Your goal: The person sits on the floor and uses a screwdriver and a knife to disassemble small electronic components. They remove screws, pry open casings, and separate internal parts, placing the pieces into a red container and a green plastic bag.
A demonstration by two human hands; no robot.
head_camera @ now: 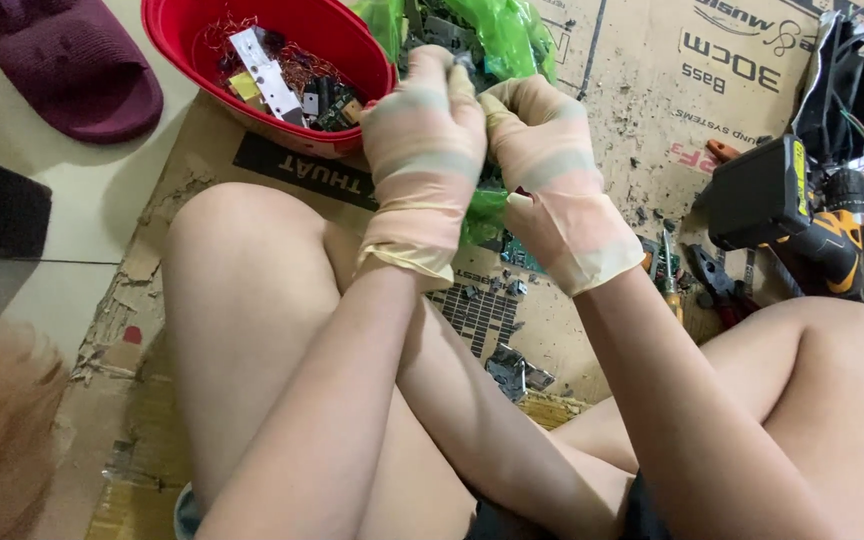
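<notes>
My left hand (pixel 422 140) and my right hand (pixel 552 175), both in pale rubber gloves, are pressed together just above my knees. Both are closed on a green circuit board (pixel 497 35). The board sticks out above the fingers, and a green edge also shows below, between the wrists. The fingers hide most of the board's middle. Directly to the left of my left hand stands a red bowl (pixel 187 40) holding copper wire, a white strip and small dark parts.
I sit on flattened cardboard (pixel 632 110). A yellow and black cordless drill (pixel 832 240) and a black wired part (pixel 842 80) lie at the right. Pliers and screwdrivers (pixel 697 280) and loose dark chips (pixel 512 370) lie between my legs. A maroon slipper (pixel 67 65) rests at top left.
</notes>
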